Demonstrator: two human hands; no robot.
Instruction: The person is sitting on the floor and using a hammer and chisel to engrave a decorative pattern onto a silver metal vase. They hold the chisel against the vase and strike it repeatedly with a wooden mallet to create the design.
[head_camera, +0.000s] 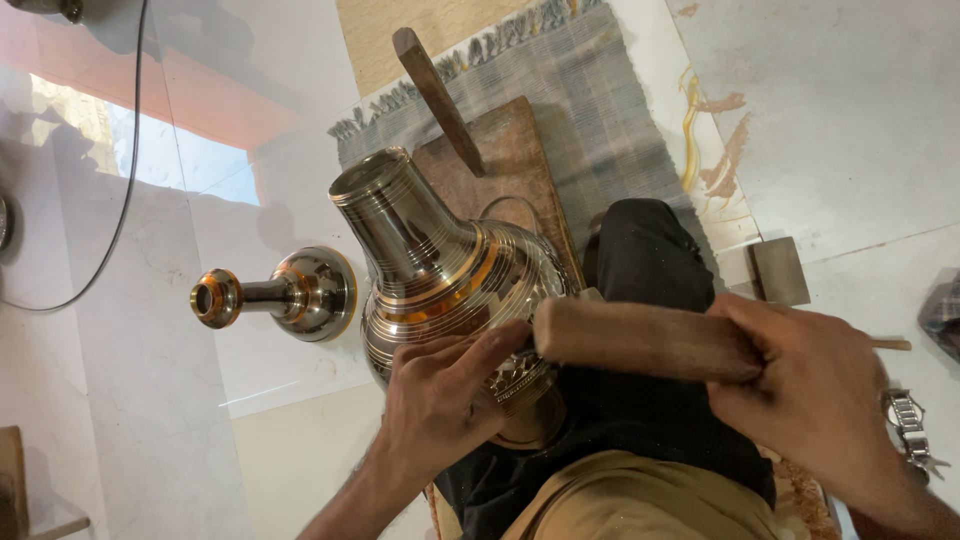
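Floor: pale polished stone floor is running across the whole view, glossy enough to be mirroring a bright window patch and orange-pink band at the upper left; rust-coloured veins are marking the slab at the upper right.
Covering: grey woven mat with a fringed edge is lying on the floor, with a worn brown wooden board resting on top of it.
Left grip: left hand is pressing against the lower belly of the metal vase, fingers curled and closed against its engraved band; whether a small tool is being pinched under the fingertips cannot be told.
Right grip: right hand is wrapping tightly around the wooden mallet, fingers closed around its thick shaft, whose blunt end is sitting just beside the left fingers and the vase.
Vase position: lying tilted across the person's lap, over the black cloth, mouth pointing up and to the left, its body overlapping the board's edge.
Vase look: shining silver-toned metal with fine turned rings on the flared neck, copper-coloured bands around the shoulder, and a chased diamond pattern low on the belly.
Nearby: wooden stick is leaning across the board; a matching metal lid with a brass-tipped knob is lying on the floor just left of the vase; a small metal block is sitting to the right; a black cable is curving along the far left.
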